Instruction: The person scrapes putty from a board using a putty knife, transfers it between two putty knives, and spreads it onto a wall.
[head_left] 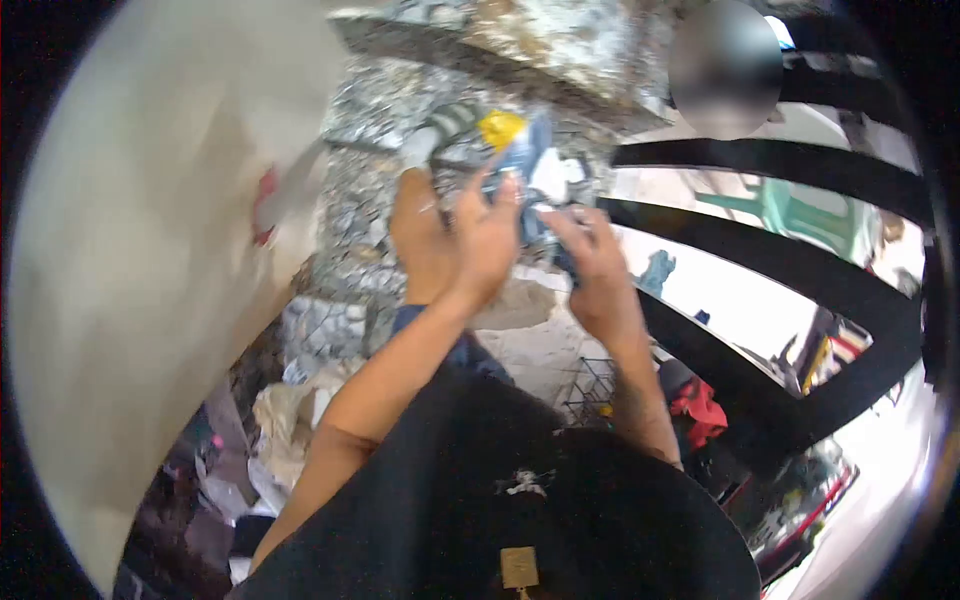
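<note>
The blue item (528, 148), shoe-like but too smeared by motion to be sure of, is held up over the stone-patterned steps (365, 215), a little way off from the black railing (700, 225). Its long axis runs at a slant: the far end points up the steps, away from the person's body, and leans toward the railing, while the near end drops back toward the fingers. Which end is the front I can't make out.

The left hand (488, 240), farther from the railing, is closed on the near end, thumb laid along it, the forearm reaching up and forward from the body. The right hand (605, 285), just beside the railing, has its wrist bent inward and its forefinger stretched away from the railing toward the item; the other fingers are curled, and with the blur I can't tell whether they pinch anything. Something dark blue shows under its palm.

A yellow patch (500, 130) sits close against the item's side away from the railing, and a white thing (550, 178) on the side toward it. Farther from the railing is a foot in a striped sock (455, 119). Beyond the railing stands a green chair (820, 215).
</note>
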